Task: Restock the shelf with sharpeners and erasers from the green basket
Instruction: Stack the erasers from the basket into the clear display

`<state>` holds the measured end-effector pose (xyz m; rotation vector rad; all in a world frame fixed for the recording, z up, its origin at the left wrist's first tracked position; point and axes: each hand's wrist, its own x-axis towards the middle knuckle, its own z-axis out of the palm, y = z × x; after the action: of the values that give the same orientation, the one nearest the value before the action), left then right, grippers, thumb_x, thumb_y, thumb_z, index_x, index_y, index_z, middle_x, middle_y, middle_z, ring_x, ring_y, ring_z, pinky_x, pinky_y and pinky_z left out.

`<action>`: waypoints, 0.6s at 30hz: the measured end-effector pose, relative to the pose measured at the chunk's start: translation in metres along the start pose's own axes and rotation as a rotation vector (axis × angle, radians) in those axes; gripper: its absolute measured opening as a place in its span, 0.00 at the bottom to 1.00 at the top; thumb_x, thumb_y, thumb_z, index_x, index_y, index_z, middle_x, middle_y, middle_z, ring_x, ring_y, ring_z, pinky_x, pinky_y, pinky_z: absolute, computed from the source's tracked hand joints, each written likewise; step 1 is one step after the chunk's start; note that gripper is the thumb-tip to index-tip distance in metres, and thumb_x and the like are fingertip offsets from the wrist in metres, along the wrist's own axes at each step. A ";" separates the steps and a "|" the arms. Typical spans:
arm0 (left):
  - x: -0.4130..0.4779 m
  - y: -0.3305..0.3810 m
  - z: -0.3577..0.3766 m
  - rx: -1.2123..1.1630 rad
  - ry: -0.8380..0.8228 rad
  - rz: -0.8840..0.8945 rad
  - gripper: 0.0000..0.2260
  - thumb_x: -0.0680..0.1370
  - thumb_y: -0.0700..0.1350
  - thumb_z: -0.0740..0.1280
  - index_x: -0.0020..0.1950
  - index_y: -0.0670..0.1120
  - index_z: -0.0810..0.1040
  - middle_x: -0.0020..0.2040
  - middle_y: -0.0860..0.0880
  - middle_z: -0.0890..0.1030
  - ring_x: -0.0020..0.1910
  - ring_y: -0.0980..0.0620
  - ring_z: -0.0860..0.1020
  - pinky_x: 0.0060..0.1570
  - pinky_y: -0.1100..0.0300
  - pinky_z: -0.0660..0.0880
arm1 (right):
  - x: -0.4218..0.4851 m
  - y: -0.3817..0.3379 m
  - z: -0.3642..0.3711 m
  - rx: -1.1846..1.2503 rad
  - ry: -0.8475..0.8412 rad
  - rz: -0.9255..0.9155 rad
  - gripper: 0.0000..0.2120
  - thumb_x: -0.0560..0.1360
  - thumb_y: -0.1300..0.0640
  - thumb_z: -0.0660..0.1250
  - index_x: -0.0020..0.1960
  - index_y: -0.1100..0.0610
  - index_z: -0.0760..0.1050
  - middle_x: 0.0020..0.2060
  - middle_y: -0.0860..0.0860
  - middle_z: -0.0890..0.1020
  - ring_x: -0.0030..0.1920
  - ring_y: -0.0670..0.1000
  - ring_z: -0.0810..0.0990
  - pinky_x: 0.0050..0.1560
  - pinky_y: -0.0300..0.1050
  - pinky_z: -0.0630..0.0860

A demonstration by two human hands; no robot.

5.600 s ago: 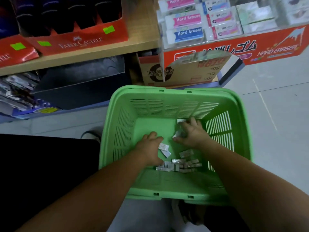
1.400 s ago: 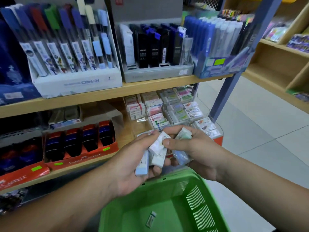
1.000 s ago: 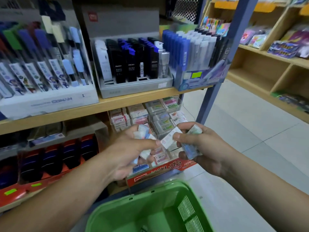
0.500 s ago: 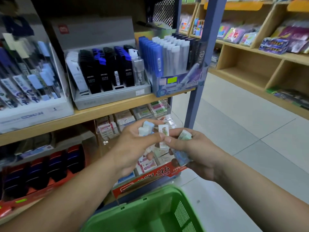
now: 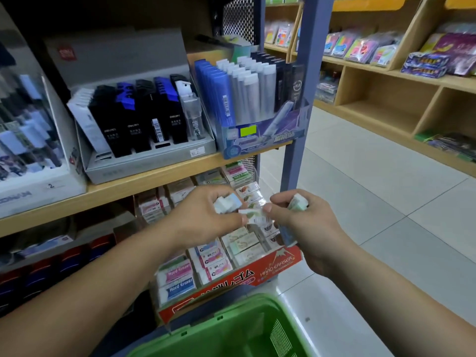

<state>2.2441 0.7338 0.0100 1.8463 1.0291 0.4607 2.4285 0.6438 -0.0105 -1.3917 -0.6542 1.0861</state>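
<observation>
My left hand grips a small bunch of wrapped erasers in front of the lower shelf. My right hand holds more erasers in its curled fingers. Both thumbs pinch one white eraser between the two hands. Below them stands the red eraser display box with rows of packed erasers. The green basket shows at the bottom edge; its inside is mostly out of view.
A wooden shelf board above carries grey and blue display boxes of pens and refills. A blue metal post stands just right of the display. Tiled floor and further wooden shelves lie to the right.
Both hands came out of the basket carrying erasers and rose to the eraser display. The view swung up and right. The white eraser between the hands turned from upright to lying flat.
</observation>
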 end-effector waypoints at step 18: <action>0.053 0.011 0.019 0.176 0.052 -0.088 0.10 0.78 0.51 0.74 0.58 0.51 0.82 0.51 0.50 0.85 0.50 0.51 0.83 0.44 0.56 0.80 | 0.010 0.007 -0.014 0.049 0.068 -0.015 0.06 0.75 0.61 0.77 0.50 0.59 0.82 0.37 0.52 0.86 0.36 0.53 0.87 0.36 0.50 0.84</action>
<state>2.2927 0.7637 0.0046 1.9429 1.2138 0.3776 2.4431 0.6458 -0.0216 -1.3732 -0.5846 1.0319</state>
